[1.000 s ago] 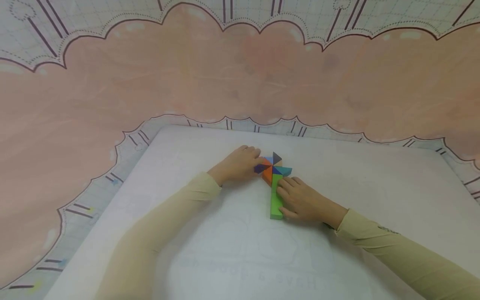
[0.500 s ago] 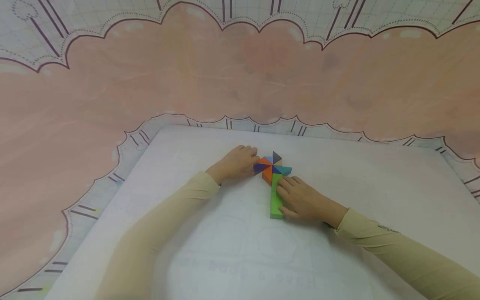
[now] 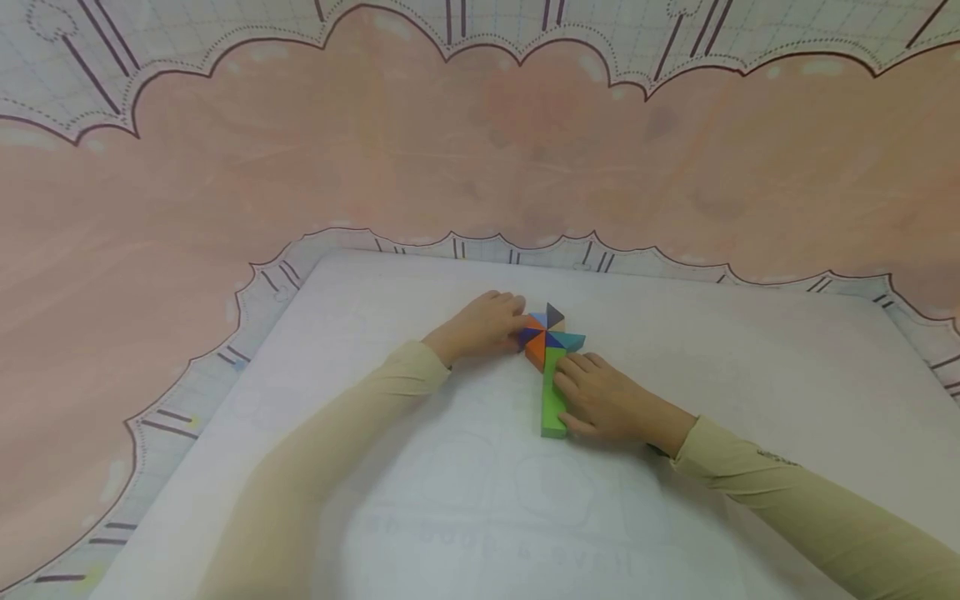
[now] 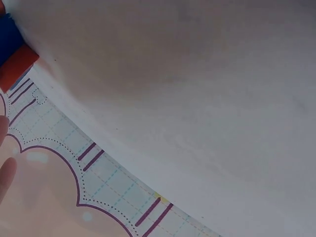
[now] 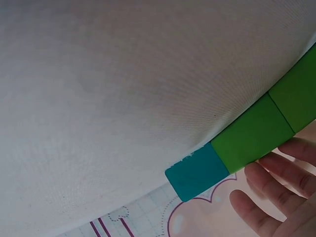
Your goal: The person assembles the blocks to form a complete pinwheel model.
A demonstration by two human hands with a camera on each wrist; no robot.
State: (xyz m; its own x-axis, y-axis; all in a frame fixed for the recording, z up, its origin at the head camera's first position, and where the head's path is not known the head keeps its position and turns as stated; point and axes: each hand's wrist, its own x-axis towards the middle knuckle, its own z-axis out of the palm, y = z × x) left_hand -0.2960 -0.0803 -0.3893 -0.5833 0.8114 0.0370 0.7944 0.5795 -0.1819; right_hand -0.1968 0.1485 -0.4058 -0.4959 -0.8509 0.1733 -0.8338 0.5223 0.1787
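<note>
Colored triangular blocks form a pinwheel in the head view, among them an orange block (image 3: 536, 352), a dark blue block (image 3: 529, 336), a light blue block (image 3: 538, 318), a dark grey block (image 3: 554, 317) and a teal block (image 3: 573, 342). Below it, green blocks (image 3: 552, 400) lie in line like a handle; a seam between them shows in the right wrist view. My left hand (image 3: 483, 323) touches the pinwheel's left side, partly covering the dark blue block. Along the green blocks' right side rest the fingers of my right hand (image 3: 603, 400), thumb near the lower end.
The blocks lie on a white table (image 3: 420, 500) with faint lettering. Beyond its far and left edges is a peach floor mat (image 3: 480, 158) with scalloped outlines and a grid border.
My left hand drew back slightly left, baring more of the dark blue block, then came back right against the pinwheel. My right hand and the green blocks stay put.
</note>
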